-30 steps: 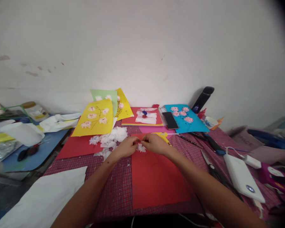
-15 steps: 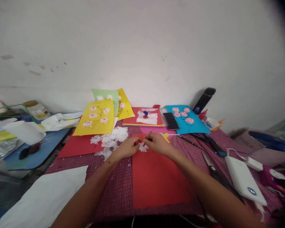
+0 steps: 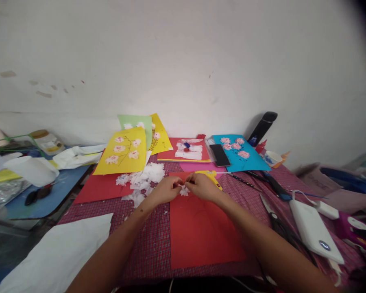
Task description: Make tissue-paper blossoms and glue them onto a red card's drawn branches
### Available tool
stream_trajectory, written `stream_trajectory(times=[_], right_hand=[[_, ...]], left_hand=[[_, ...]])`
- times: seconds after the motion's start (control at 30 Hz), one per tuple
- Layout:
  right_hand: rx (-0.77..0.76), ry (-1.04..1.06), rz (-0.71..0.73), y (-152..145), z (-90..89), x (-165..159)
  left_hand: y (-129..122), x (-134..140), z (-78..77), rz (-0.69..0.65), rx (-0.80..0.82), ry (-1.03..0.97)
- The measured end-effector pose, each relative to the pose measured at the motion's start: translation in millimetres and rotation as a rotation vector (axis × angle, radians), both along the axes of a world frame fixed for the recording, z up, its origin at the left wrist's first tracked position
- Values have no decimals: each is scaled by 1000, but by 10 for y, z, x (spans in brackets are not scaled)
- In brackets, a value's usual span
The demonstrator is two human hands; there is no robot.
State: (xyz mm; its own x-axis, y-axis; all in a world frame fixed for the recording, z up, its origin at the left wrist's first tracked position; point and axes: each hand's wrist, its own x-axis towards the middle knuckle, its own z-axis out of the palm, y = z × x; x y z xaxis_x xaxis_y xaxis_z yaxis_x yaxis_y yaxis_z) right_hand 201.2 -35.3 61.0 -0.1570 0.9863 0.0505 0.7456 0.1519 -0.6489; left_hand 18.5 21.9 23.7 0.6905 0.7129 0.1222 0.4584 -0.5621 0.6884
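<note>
A sheet of red paper (image 3: 205,236) lies in front of me on the checked tablecloth. Near its top edge rests a small white tissue-paper flower (image 3: 184,190), partly covered by my fingers. From the left, my left hand (image 3: 170,189) pinches at its petals with thumb and finger. My right hand (image 3: 201,186) is closed in a pinch on the flower's other side, fingertips close to the left ones. Any small piece between the fingertips is too small to make out. Just behind the right hand lies a yellow glue gun (image 3: 212,177). Left of the hands is a pile of white tissue petals (image 3: 148,175).
Flower pictures on yellow paper (image 3: 131,158) and blue paper (image 3: 250,160) lie at the back, with a phone (image 3: 220,155) between them. Scissors (image 3: 277,224) and a white power bank (image 3: 315,232) are on the right. White tissue sheets (image 3: 57,252) lie front left.
My right fingers have come down and pinch nearer the flower. The left hand has shifted slightly, and more of the glue gun shows.
</note>
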Motion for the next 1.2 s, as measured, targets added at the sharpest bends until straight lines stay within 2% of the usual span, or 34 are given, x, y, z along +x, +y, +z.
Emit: stream_trajectory(times=[0.4,0.6,0.73,0.93,1.07,1.2], right_hand=[[7,51,-5,10,-36,17],[74,63,-63,-11,-48,20],[113,61,-15,-33,-39,44],[78,202,-11,-47,-22,104],[59,328,-84,-122,54,139],[71,423,-202,-332,133,184]], left_hand=[[38,122,-81,-43,85,87],[53,122,-111,-34,87,117],[48,121,-101,-41,88,89],[17,129,-52,-39,88,106],[7,118,-27,-40,72,85],[11,14,32,52,72,-13]])
